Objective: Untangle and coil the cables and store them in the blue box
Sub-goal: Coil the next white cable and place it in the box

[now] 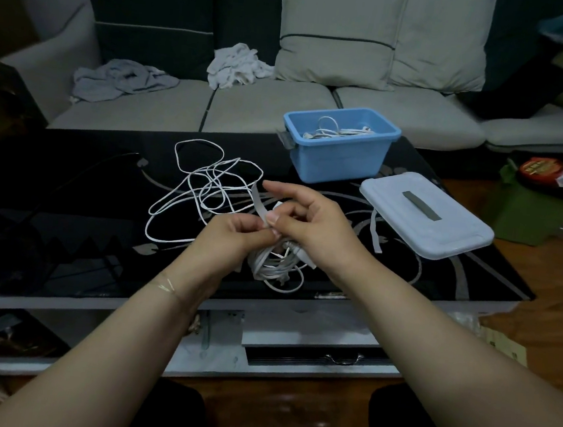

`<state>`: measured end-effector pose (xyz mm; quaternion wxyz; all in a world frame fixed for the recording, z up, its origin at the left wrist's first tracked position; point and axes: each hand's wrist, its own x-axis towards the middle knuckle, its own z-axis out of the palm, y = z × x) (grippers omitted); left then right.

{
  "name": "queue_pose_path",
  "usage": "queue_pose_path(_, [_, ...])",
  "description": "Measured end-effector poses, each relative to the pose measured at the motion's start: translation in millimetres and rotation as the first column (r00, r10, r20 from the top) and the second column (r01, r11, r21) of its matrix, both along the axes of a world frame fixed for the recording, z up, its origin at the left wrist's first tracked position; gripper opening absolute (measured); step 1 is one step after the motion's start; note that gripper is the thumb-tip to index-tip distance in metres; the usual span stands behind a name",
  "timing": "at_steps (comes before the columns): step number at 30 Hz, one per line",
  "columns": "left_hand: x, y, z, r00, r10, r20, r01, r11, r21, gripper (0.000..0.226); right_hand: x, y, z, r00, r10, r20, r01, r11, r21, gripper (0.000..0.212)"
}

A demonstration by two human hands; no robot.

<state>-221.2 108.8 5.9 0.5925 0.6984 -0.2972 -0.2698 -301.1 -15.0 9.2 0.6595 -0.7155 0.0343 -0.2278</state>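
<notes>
Cables occupy three positions on the black glass table. One coiled white bundle hangs just above the near edge of the table, held between my two hands. My left hand has its fingers curled around the top of the bundle, with the thumb pressed toward the right hand. My right hand pinches a flat grey strap between thumb and curled fingers, directly against the bundle; the index finger is extended to the left. One end of the strap stands upward between the hands. A loose white cable lies tangled in open loops on the table, beyond and to the left of my hands. The blue box stands at the far edge of the table, uncovered, with white cables already inside. Its pale lid lies flat on the table just right of the box. A second grey strap lies beside the lid.
</notes>
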Motion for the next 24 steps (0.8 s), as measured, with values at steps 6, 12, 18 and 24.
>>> queue_pose_path(6, [-5,0,6,0.992,0.058,0.109,-0.04,0.986,-0.165,0.018,-3,-1,7,0.997,0.059,0.04,-0.06,0.998,0.026,0.046])
queue_pose_path(12, [1,1,6,0.988,0.126,0.089,-0.105,0.973,-0.206,0.02,-6,10,3,0.999,0.012,-0.03,-0.023,0.908,-0.418,0.068])
queue_pose_path(18, [-1,2,7,0.989,0.129,0.069,-0.116,0.98,-0.163,0.021,-13,0,11,0.973,-0.123,-0.195,-0.008,0.825,-0.565,0.052])
queue_pose_path(24, [-3,-2,2,0.986,0.159,0.05,-0.15,0.977,-0.15,0.021,-10,0,11,0.972,-0.167,-0.166,0.069,0.877,-0.476,0.039])
